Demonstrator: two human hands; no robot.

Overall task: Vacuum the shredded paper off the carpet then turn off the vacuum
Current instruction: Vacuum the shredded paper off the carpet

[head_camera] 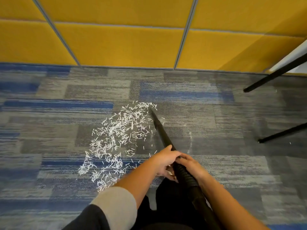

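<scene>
From the head camera, white shredded paper lies scattered on the grey and blue carpet. It forms a loose curved patch running from the middle of the floor down toward the near left. A black nozzle slants away from the person, and its narrow tip rests at the far right edge of the patch, among the farthest scraps. A few stray pieces lie just right of the tube.

The left hand grips the tube where the nozzle meets the ribbed hose, fingers curled over the top (thumb side toward the paper). The right hand is wrapped round the hose just behind it, touching the left hand. The hose runs back toward the near right edge. A grey sleeve covers the left upper arm.

Yellow wall panels stand along the far side of the carpet. Two black legs slant down to the floor at the far right, well apart from the paper.
</scene>
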